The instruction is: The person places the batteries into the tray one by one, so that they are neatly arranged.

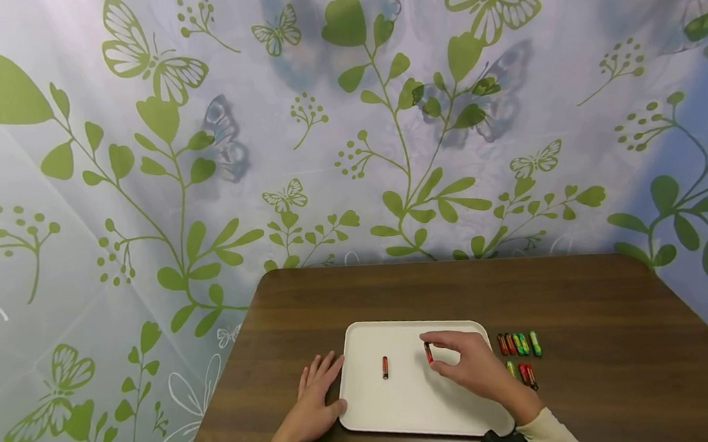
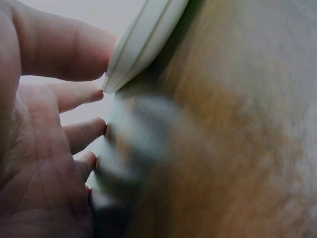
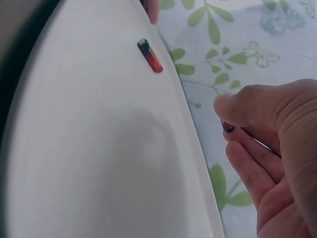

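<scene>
My right thumb (image 3: 252,106) hides most of the red-and-black battery (image 3: 228,127) I pinch. Printing on the loose batteries (image 1: 518,344) right of my thumb is too small to read. In the left wrist view, tabletop (image 2: 237,134) beyond my left fingers (image 2: 86,134) blurs; the white tray (image 2: 141,37) is cut off.

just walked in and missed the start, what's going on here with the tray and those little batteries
A person is handling small batteries at a table. Their right hand pinches one red-and-black battery above the white tray, while their left hand touches the tray's left edge. Another red-and-black battery lies on the tray, to the left of the held one. More red and green batteries lie in two groups on the table, to the right of the tray.
</scene>
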Action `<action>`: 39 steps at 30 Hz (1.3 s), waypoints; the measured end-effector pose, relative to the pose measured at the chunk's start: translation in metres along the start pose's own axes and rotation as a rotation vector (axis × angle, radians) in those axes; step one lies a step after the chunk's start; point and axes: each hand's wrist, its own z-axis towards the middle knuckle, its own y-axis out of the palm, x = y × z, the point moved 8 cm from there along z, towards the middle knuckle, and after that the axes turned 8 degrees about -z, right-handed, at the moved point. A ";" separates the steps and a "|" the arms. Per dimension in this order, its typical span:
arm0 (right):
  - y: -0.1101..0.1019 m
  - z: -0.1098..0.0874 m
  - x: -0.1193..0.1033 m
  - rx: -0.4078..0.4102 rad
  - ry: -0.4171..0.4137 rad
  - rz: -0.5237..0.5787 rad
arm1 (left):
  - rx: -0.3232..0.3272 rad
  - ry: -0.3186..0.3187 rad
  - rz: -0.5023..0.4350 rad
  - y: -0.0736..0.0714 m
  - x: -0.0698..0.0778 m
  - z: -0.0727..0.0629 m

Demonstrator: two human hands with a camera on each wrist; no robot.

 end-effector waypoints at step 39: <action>0.083 0.034 -0.061 -0.083 -0.105 0.008 | 0.044 0.055 -0.062 0.000 -0.004 0.001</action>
